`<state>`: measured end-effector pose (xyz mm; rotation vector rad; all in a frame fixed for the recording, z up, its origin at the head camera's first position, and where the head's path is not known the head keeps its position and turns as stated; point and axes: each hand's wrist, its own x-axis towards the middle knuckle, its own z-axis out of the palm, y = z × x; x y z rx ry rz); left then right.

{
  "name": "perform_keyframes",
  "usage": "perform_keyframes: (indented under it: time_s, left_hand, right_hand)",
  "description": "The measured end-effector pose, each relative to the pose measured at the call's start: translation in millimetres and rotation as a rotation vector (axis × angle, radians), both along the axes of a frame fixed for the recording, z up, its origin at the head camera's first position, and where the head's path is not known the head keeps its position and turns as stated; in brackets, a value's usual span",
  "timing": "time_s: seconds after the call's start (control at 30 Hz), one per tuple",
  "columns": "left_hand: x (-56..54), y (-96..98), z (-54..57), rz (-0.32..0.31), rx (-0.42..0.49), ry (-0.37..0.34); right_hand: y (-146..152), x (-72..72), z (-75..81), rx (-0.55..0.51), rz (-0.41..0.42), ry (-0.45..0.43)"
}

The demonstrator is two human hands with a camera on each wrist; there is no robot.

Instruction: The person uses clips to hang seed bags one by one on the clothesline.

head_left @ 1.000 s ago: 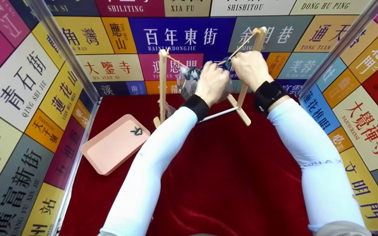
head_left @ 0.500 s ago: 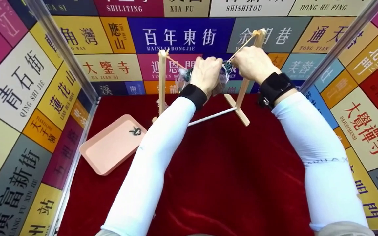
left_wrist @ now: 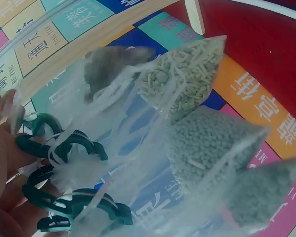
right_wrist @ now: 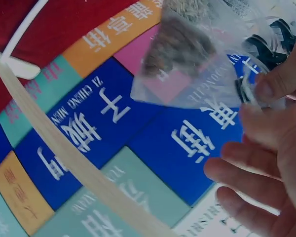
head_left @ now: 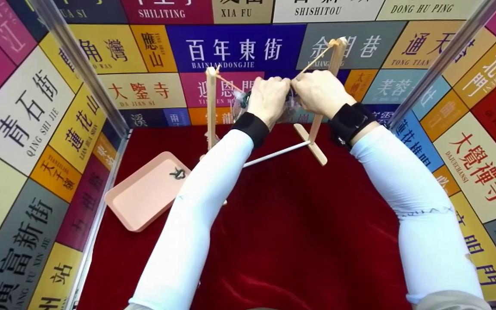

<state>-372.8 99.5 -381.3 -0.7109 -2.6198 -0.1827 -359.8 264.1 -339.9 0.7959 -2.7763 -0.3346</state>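
Side by side at the sagging cord (head_left: 317,61), my left hand (head_left: 268,98) and right hand (head_left: 323,92) almost meet. Dark green plastic clips (left_wrist: 74,205) hang there with clear plastic bags. In the left wrist view, my left fingers curl behind two clips. Below them are a bag of pale pellets (left_wrist: 185,74), a bag of grey-green granules (left_wrist: 214,145) and another greyish bag (left_wrist: 269,192). My right thumb and index finger pinch a green clip (right_wrist: 243,90) at the top of a bag with brown contents (right_wrist: 180,52); the other right fingers are loosely bent.
Wooden posts, left (head_left: 211,107) and right (head_left: 336,56), carry the cord's ends; a white rod (head_left: 278,154) runs low between them. A pink tray (head_left: 142,196) with a dark green clip (head_left: 178,173) lies at left on red cloth (head_left: 299,224). Printed panels (head_left: 239,47) surround the area.
My left hand has shifted slightly left along the cord. My right hand moved left and down, closer to the left hand. The tray has stayed put.
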Motion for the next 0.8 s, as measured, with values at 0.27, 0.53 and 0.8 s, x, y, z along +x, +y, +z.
perform_keyframes:
  time_s: [0.27, 0.53, 0.8]
  left_hand:
    - [15.5, -4.0, -7.3, -0.062, 0.049, 0.109]
    - [52.7, -41.4, -48.4, -0.369, 0.192, 0.198]
    - [77.4, -115.7, -124.3, -0.399, 0.038, -0.129]
  right_hand:
    - [14, 4.2, -23.9, -0.212, -0.081, -0.002]
    - [16, 25.3, -74.3, -0.479, -0.055, 0.064]
    - [30, 48.0, -116.7, -0.473, -0.151, -0.075]
